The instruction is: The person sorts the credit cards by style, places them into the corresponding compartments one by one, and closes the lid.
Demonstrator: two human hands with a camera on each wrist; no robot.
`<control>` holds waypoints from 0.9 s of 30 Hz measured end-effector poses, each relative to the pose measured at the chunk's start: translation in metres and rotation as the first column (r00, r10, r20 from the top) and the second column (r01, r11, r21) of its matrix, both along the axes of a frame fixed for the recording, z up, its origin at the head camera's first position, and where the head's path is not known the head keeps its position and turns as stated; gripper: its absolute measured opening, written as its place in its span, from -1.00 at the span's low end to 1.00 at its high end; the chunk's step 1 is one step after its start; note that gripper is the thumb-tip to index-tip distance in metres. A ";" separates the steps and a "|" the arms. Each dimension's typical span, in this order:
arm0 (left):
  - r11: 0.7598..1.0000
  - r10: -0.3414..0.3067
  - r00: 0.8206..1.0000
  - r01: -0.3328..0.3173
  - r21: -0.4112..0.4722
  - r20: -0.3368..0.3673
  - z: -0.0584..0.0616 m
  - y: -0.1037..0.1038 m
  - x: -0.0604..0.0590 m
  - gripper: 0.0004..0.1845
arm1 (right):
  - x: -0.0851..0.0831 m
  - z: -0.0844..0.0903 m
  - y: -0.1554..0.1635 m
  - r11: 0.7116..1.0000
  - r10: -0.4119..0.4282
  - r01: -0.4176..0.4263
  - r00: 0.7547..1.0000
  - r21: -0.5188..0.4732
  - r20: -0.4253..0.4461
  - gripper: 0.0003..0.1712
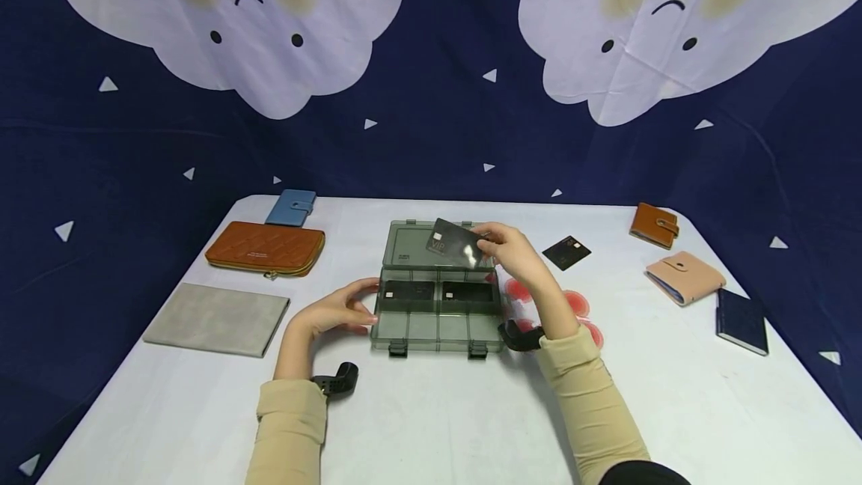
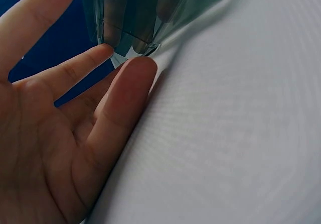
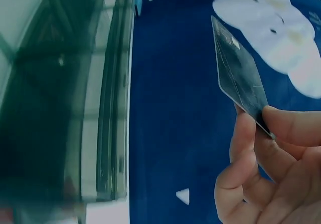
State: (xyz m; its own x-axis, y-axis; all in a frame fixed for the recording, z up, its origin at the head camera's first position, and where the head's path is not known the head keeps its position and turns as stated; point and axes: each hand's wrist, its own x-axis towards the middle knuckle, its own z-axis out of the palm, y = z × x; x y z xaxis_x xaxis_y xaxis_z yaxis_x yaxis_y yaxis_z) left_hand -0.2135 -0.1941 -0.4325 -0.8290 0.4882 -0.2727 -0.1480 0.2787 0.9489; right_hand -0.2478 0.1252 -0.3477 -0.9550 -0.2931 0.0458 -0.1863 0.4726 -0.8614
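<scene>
Beige sleeves (image 1: 291,425) reached in from the near edge of the white table (image 1: 431,425). Resting at the left end of the smoky organiser box (image 1: 438,329), the left hand (image 1: 333,314) kept its fingers (image 2: 75,71) straight and spread, tips touching the box's corner. Above the open lid (image 1: 411,245), the right hand (image 1: 515,249) pinched a dark card (image 1: 456,243) by one end between thumb and fingers, tilted and clear of the box. Two dark cards (image 1: 408,292) lay in the middle compartments. Another card (image 1: 566,252) lay on the table to the right, wallets (image 1: 684,276) beyond it.
</scene>
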 end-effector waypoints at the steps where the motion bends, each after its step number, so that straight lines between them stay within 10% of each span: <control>1: 1.000 -0.003 1.000 0.003 0.002 -0.004 0.000 -0.001 0.000 -0.08 | 0.000 0.000 -0.004 1.000 0.014 -0.014 1.000 0.013 0.000 -0.63; 15: 1.000 -0.006 1.000 0.006 -0.007 -0.013 0.000 -0.003 0.000 -0.06 | -0.016 -0.002 -0.059 0.967 0.202 -0.208 0.978 0.147 0.057 -0.70; 27: 1.000 0.000 1.000 -0.001 -0.010 -0.013 0.000 0.001 0.000 -0.07 | -0.022 -0.015 -0.075 0.839 0.253 -0.247 0.966 0.484 0.055 -0.75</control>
State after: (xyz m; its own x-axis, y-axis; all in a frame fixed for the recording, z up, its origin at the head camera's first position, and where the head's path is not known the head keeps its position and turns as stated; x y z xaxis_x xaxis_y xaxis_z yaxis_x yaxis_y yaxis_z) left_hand -0.2138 -0.1934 -0.4329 -0.8328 0.4851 -0.2668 -0.1358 0.2881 0.9479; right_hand -0.2694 0.0501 -0.3630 -0.8465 -0.5093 -0.1550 -0.3621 0.7642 -0.5337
